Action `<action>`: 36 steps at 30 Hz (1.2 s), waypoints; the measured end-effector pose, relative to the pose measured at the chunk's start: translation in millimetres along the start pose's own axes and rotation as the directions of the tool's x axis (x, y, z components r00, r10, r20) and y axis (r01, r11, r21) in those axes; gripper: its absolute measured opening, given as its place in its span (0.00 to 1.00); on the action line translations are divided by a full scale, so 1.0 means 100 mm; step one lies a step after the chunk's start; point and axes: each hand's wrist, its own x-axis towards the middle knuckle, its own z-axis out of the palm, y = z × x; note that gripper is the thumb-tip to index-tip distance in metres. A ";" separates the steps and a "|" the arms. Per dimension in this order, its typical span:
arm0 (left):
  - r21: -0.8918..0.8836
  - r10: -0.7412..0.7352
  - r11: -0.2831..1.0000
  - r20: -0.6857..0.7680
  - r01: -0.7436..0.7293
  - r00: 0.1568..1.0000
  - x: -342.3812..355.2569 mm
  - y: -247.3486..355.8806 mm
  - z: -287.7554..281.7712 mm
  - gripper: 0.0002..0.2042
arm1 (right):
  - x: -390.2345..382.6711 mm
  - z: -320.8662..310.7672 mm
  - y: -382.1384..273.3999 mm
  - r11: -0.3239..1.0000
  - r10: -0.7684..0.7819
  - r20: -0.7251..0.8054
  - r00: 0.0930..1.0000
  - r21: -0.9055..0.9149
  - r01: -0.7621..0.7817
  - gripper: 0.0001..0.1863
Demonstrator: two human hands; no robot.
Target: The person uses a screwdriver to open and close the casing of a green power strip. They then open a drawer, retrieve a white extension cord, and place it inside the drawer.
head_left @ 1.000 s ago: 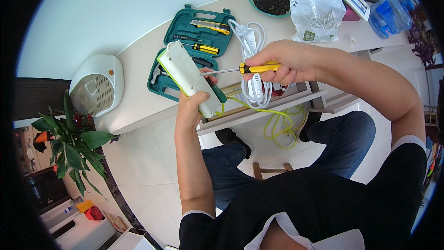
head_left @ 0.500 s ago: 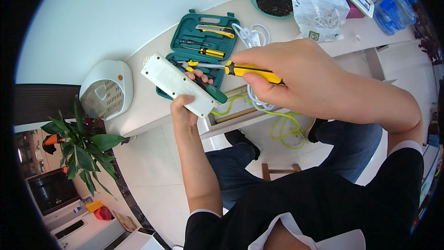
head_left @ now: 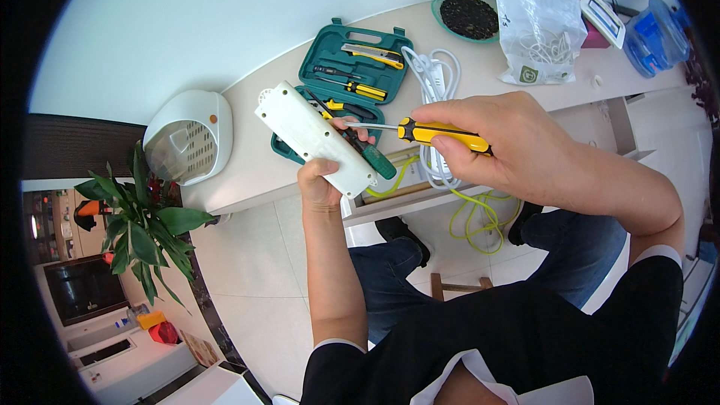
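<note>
Screwdriver, yellow-handled, gripped in closed right hand, tip near left hand. White casing clasped by half-curled left hand, green-handled tool alongside, hiding part of green case. Behind screwdriver, coiled white extension lead. Inside case, utility knife; in bowl, dark soil.

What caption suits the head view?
Left hand gripping a long white plastic bar and green-handled tool, right hand holding a yellow-and-black screwdriver.
</note>
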 end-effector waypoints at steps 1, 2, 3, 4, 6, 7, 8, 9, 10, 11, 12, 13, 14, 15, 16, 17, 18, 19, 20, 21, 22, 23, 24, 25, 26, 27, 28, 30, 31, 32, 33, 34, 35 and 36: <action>0.003 0.006 1.000 -0.008 -0.006 1.000 0.00 0.00 0.01 0.28 | 0.00 0.00 0.00 1.000 -0.002 0.001 1.000 0.004 0.002 0.10; -0.004 0.003 1.000 -0.008 -0.003 1.000 0.00 0.00 0.01 0.28 | 0.01 0.00 0.00 1.000 -0.005 0.003 1.000 0.008 0.005 0.10; -0.010 0.001 1.000 -0.009 -0.001 1.000 0.00 0.00 0.01 0.28 | 0.01 0.00 0.00 1.000 -0.007 0.004 1.000 0.012 0.007 0.10; -0.017 0.000 1.000 -0.011 0.000 1.000 0.00 0.00 0.02 0.28 | 0.01 0.00 -0.01 1.000 -0.002 0.010 1.000 0.012 0.002 0.10; -0.017 0.005 1.000 0.001 -0.005 1.000 0.00 0.01 0.01 0.28 | 0.01 0.01 0.00 1.000 0.008 0.022 1.000 0.009 -0.008 0.11; -0.018 0.009 1.000 0.005 -0.008 1.000 -0.01 0.01 0.01 0.28 | 0.01 0.03 0.01 1.000 0.011 0.006 1.000 0.021 -0.011 0.11; -0.027 0.012 1.000 0.004 -0.012 1.000 -0.01 0.02 0.01 0.28 | 0.00 0.06 0.04 0.999 0.015 -0.011 1.000 0.033 -0.014 0.12; -0.037 0.015 0.999 0.002 -0.015 1.000 -0.02 0.02 0.01 0.28 | -0.01 0.08 0.06 0.999 0.018 -0.026 0.999 0.045 -0.017 0.13; -0.048 0.019 0.999 0.001 -0.019 1.000 -0.01 0.02 0.00 0.28 | -0.01 0.08 0.06 0.994 0.072 -0.009 0.997 0.089 -0.071 0.14; -0.050 0.018 0.999 -0.008 -0.018 1.000 -0.01 0.02 0.00 0.29 | -0.02 0.08 0.06 0.984 0.124 0.011 0.992 0.131 -0.124 0.14; -0.052 0.017 0.998 -0.017 -0.018 1.000 -0.01 0.03 0.01 0.29 | -0.03 0.09 0.06 0.969 0.175 0.034 0.984 0.173 -0.178 0.15; -0.053 0.014 0.998 -0.026 -0.015 1.000 -0.01 0.03 0.01 0.29 | -0.05 0.10 0.08 0.959 0.196 0.048 0.979 0.198 -0.201 0.16; -0.060 0.020 0.998 -0.027 -0.021 0.999 -0.01 0.03 0.00 0.29 | -0.06 0.12 0.09 0.949 0.216 0.062 0.974 0.222 -0.225 0.16; -0.067 0.025 0.997 -0.028 -0.027 0.999 -0.01 0.03 -0.01 0.30 | -0.08 0.15 0.11 0.937 0.236 0.076 0.969 0.246 -0.248 0.16; -0.073 0.030 0.997 -0.028 -0.032 0.999 -0.01 0.03 -0.01 0.30 | -0.09 0.17 0.13 0.934 0.231 0.078 0.970 0.262 -0.244 0.16; -0.084 0.033 0.996 -0.012 -0.033 0.999 -0.01 0.03 -0.02 0.30 | -0.10 0.20 0.15 0.931 0.226 0.080 0.971 0.276 -0.240 0.16; -0.095 0.036 0.995 0.005 -0.035 0.999 -0.01 0.03 -0.04 0.30 | -0.12 0.23 0.18 0.927 0.221 0.082 0.972 0.291 -0.235 0.16; -0.106 0.042 0.994 0.019 -0.040 0.999 -0.01 0.04 -0.04 0.30 | -0.14 0.25 0.21 0.918 0.252 0.087 0.964 0.294 -0.266 0.16; -0.101 0.045 0.994 0.012 -0.044 0.999 -0.01 0.04 -0.04 0.30 | -0.15 0.28 0.24 0.908 0.282 0.093 0.955 0.297 -0.297 0.17; -0.097 0.048 0.994 0.004 -0.048 0.999 -0.01 0.05 -0.02 0.30 | -0.18 0.31 0.28 0.897 0.311 0.098 0.945 0.300 -0.326 0.17; -0.093 0.053 0.994 -0.006 -0.053 0.999 -0.01 0.04 -0.02 0.30 | -0.20 0.38 0.35 0.852 0.364 0.114 0.924 0.359 -0.380 0.17; -0.106 0.050 0.993 -0.006 -0.050 0.999 -0.01 0.04 -0.02 0.30 | -0.24 0.44 0.43 0.802 0.416 0.131 0.900 0.414 -0.431 0.18; -0.119 0.047 0.992 -0.005 -0.048 0.999 0.00 0.05 -0.01 0.30 | -0.27 0.49 0.50 0.746 0.464 0.151 0.873 0.465 -0.477 0.18; -0.132 0.048 0.990 -0.009 -0.049 0.999 -0.01 0.05 -0.03 0.30 | -0.29 0.54 0.57 0.656 0.505 0.214 0.836 0.535 -0.533 0.18; -0.140 0.029 0.990 -0.011 -0.030 1.000 -0.01 0.06 -0.02 0.31 | -0.31 0.57 0.64 0.555 0.538 0.277 0.796 0.594 -0.582 0.19; -0.148 0.010 0.989 -0.014 -0.011 1.000 -0.02 0.07 0.00 0.31 | -0.33 0.60 0.69 0.445 0.562 0.344 0.752 0.640 -0.626 0.19; -0.156 -0.010 0.988 -0.015 0.008 1.000 -0.02 0.07 0.02 0.31 | -0.34 0.64 0.73 0.429 0.567 0.344 0.749 0.652 -0.625 0.20; -0.159 -0.018 0.987 -0.009 0.016 1.000 -0.03 0.07 0.02 0.31 | -0.37 0.73 0.79 0.398 0.575 0.345 0.741 0.674 -0.622 0.20; -0.159 -0.018 0.987 -0.005 0.017 1.000 -0.04 0.07 0.03 0.31 | -0.38 0.78 0.85 0.382 0.570 0.357 0.740 0.682 -0.623 0.20; -0.158 -0.017 0.987 0.000 0.017 1.000 -0.04 0.07 0.04 0.31 | -0.40 0.82 0.88 0.386 0.569 0.358 0.740 0.678 -0.625 0.20; -0.152 -0.025 0.988 -0.001 0.025 1.000 -0.04 0.09 0.05 0.30 | -0.41 0.85 0.90 0.390 0.568 0.359 0.740 0.675 -0.627 0.20; -0.161 -0.019 0.987 0.004 0.020 1.000 -0.04 0.08 0.03 0.31 | -0.41 0.87 0.89 0.394 0.568 0.359 0.740 0.672 -0.628 0.20; -0.170 -0.014 0.985 0.009 0.015 1.000 -0.04 0.07 0.00 0.31 | -0.40 0.87 0.87 0.397 0.548 0.360 0.755 0.683 -0.613 0.20; -0.178 -0.010 0.984 0.014 0.012 1.000 -0.03 0.07 -0.02 0.32 | -0.40 0.88 0.85 0.332 0.536 0.378 0.755 0.729 -0.599 0.20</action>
